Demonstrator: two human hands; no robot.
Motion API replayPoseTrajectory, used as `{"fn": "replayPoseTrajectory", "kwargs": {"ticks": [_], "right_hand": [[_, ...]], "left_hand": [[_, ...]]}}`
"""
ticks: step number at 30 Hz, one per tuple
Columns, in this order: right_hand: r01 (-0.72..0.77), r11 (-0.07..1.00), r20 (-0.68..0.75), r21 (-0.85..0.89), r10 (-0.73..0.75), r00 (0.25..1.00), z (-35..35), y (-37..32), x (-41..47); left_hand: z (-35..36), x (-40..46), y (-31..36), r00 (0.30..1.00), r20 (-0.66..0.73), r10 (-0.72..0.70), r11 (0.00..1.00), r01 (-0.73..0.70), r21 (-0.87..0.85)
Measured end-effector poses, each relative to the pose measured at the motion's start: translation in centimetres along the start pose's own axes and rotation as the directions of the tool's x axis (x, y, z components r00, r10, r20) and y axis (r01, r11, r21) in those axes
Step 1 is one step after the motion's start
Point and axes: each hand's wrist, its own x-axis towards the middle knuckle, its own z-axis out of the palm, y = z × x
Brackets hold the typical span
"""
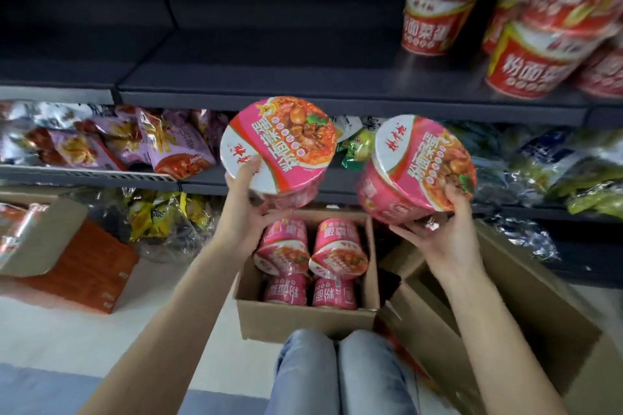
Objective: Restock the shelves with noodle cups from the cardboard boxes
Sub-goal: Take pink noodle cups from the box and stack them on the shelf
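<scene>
- At frame centre, left hand: grasps a pink noodle cup from below, thumb on the lid rim, lid tilted toward the camera.
- At 3 o'clock of that cup, right hand: grasps a second pink cup the same way, fingers curled under its base, thumb on the lid edge; the two cups are near, not touching.
- At 6 o'clock of both hands, open cardboard box: four pink cups visible, lying on their sides in two rows.
- At 4 o'clock, second cardboard box: open, tilted, interior mostly hidden.
- At 12 o'clock, dark shelf: bare at left and centre.
- At 1 to 2 o'clock, on that shelf, red noodle cups: stacked, blurred.
- At 9 o'clock, lower shelf, purple snack bags.
- At 8 o'clock, on the floor, orange carton.
- At 6 o'clock, frame bottom, knees in blue jeans.
</scene>
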Motion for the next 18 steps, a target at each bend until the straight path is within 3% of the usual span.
{"fn": "replayPoseTrajectory", "kwargs": {"ticks": [4,10,14,18], "right_hand": [[0.125,0.992,0.065,0.029,-0.126,0.990,1.9,-7.4,-2.3],[0.273,0.961,0.011,0.044,-0.273,0.962,4.2,-15.6,-1.8],[0.295,0.954,-0.013,0.058,-0.295,0.955,4.7,-19.8,0.6],[0.277,0.958,-0.025,-0.068,-0.280,0.960,5.8,-22.2,3.5]], "left_hand": [[6.5,1.6,2.4,0.993,0.024,0.119,0.984,-0.122,0.134],[16.8,6.4,3.9,0.989,0.054,0.141,0.965,-0.149,0.215],[22.0,9.7,3.2,0.989,0.027,0.144,0.958,-0.146,0.245],[25.5,12.6,2.2,0.993,0.082,0.082,0.953,-0.102,0.285]]}}
